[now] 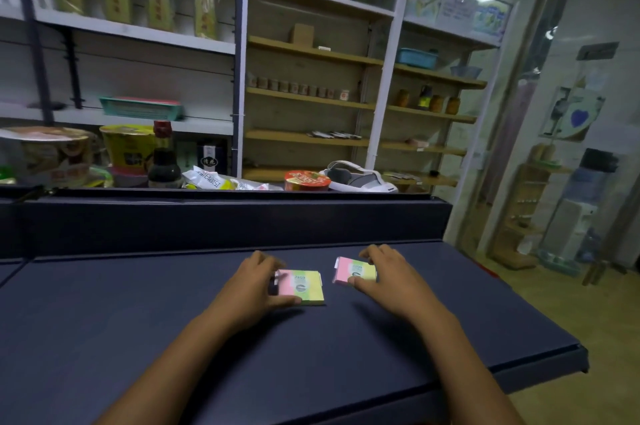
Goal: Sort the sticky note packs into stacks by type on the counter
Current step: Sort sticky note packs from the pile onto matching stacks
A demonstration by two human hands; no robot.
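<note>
Two sticky note packs lie on the dark blue counter [138, 313], each striped pink, green and yellow. The larger pack [306, 287] sits left of centre; my left hand [256, 282] grips it from the left side, thumb along its near edge and fingers curled at its far corner. The smaller pack [353, 270] lies a short way to the right. My right hand [384, 272] holds that one from the right, thumb on the near edge and fingers over the far edge. A narrow gap of bare counter separates the two packs.
A raised dark ledge [221, 216] runs behind the counter, carrying instant noodle cups [306, 180], a soy sauce bottle [163, 161] and a white headset [360, 177]. Shelves fill the wall behind. The counter's right edge [540, 313] drops to the floor.
</note>
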